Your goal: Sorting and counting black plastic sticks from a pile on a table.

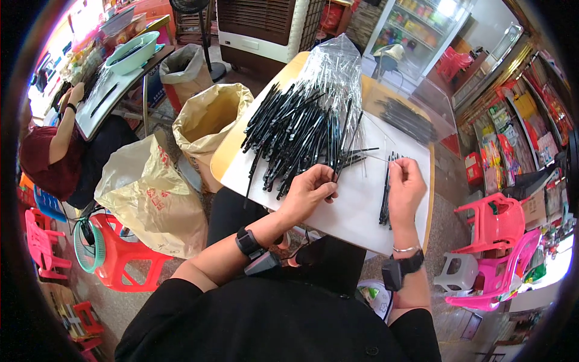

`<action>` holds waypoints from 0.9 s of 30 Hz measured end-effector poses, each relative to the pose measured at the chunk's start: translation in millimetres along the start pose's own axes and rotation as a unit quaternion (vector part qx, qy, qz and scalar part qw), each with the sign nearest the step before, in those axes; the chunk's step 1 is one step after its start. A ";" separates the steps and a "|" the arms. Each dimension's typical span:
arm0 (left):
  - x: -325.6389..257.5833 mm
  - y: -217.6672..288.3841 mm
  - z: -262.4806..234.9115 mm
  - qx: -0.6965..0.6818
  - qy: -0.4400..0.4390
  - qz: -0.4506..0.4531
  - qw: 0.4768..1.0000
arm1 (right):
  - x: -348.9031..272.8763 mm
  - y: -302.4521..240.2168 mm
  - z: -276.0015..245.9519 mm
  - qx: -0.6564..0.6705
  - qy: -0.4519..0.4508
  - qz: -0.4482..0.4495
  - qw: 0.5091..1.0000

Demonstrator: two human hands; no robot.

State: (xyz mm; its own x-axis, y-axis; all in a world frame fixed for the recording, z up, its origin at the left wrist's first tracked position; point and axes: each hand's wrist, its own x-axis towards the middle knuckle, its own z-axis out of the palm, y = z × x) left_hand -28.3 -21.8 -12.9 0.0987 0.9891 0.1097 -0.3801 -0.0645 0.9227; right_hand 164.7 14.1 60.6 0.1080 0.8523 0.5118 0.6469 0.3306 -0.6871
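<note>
White-topped table bears a heap of slim black rods. Judged light, fairly stiff and, from the gloss, slick; best pinched mid-length. Smaller row of rods lies just beside the right hand: thumb and forefinger pinched together, apparently on a thin pale strand. Left hand, by heap's near edge: fingers curled, nearly closed; contents unclear.

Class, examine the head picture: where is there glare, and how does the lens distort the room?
Head view: glare streaks the clear plastic bag, highlights dot the black sticks; head view, upper left: light washes out detail; head view, upper right: the white-framed fridge leans toward the dark rim.
</note>
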 end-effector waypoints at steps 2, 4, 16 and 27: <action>-0.5 -0.5 -1.0 -0.001 0.001 0.000 1.000 | -2.1 2.6 17.3 0.146 -0.023 0.069 0.987; -0.2 1.5 0.2 -0.001 -0.003 0.000 1.000 | 0.9 16.2 31.8 0.230 -0.038 0.108 0.966; -0.7 2.6 0.8 0.014 -0.004 -0.023 1.000 | 4.3 4.7 37.2 0.170 0.041 -0.106 0.979; -0.1 6.3 3.7 0.036 0.001 -0.017 0.999 | 8.4 1.8 34.4 0.247 0.038 -0.054 0.967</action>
State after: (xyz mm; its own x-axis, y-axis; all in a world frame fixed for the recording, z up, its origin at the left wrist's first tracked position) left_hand -27.3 -22.8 -5.7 0.1081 0.9911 0.0772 -0.3090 -0.0403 0.9502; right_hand 140.8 35.8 45.9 0.1281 0.7758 0.6179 0.2195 0.5854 -0.7805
